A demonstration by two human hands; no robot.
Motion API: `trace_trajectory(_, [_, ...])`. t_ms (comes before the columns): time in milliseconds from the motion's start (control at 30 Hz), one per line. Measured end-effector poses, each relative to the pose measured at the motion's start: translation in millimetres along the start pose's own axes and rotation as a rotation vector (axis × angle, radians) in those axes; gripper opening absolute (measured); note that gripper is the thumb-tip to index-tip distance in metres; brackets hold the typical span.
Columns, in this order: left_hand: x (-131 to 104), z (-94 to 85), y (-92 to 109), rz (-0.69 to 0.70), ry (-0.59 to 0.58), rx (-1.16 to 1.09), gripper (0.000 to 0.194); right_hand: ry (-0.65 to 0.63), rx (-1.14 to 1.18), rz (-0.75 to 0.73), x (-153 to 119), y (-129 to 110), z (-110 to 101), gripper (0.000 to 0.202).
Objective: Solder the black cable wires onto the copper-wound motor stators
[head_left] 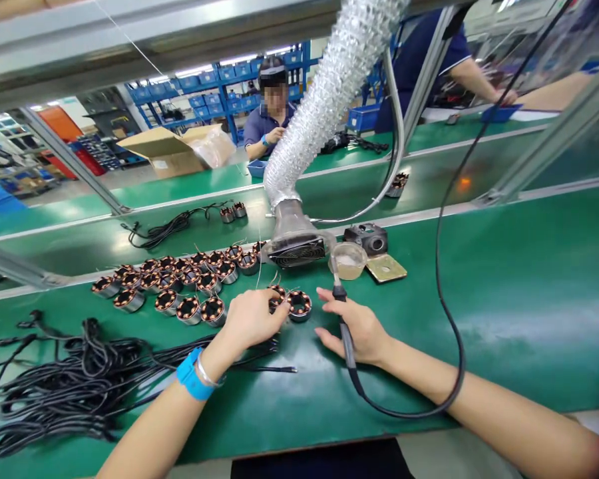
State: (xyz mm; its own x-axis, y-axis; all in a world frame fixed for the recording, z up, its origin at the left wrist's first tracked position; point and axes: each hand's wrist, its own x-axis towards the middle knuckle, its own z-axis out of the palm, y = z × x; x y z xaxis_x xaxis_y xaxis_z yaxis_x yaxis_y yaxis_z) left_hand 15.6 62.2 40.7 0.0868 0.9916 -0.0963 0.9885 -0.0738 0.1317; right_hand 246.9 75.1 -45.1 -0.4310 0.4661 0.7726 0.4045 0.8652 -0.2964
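My left hand (254,318), with a blue band at the wrist, has its thumb and fingers around a copper-wound stator (276,297) that they partly cover. Just right of it a second stator (299,305) lies on the green bench, close to my left thumb tip. A soldering iron (346,332) rests in my right hand (362,327), between the thumb and the fingers, its tip pointing up toward a round clear dish (349,259). Several more stators (188,309) stand in rows left of my left hand.
Black cables (80,379) are heaped at the left. A fume hood (297,243) on a silver duct (324,86) hangs over the middle. Behind the dish are a black holder (372,238) and a yellowish pad (387,269). The iron's cord loops right. Two people work beyond the metal frame.
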Motion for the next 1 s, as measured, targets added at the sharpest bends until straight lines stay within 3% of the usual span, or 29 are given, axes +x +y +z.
trace_trajectory(133, [-15,0.6,-2,0.012,-0.019,-0.211,0.029,-0.013,0.037,0.082,-4,-1,18,0.053])
trace_trajectory(267, [-19,11.2,-4,0.111,-0.140,-0.221,0.031,-0.021,0.067,0.120,1,1,29,0.045])
trace_trajectory(400, [-17,27.1,-5,0.116,-0.148,-0.200,0.034,-0.043,0.133,0.101,-3,-8,17,0.049])
trace_trajectory(533, [-16,32.8,-4,0.087,-0.096,-0.231,0.038,-0.144,0.236,0.054,-12,-22,1,0.056])
trace_trajectory(733, [-18,22.1,-3,0.296,-0.226,-0.388,0.028,-0.181,0.356,0.006,-11,-25,2,0.057])
trace_trajectory(900, [-17,19.4,-7,0.274,-0.408,-0.724,0.030,-0.179,0.323,0.038,-13,-23,5,0.056])
trace_trajectory(1000, [-11,23.2,5,0.196,-0.414,-0.940,0.034,-0.178,0.297,0.080,-15,-23,6,0.057])
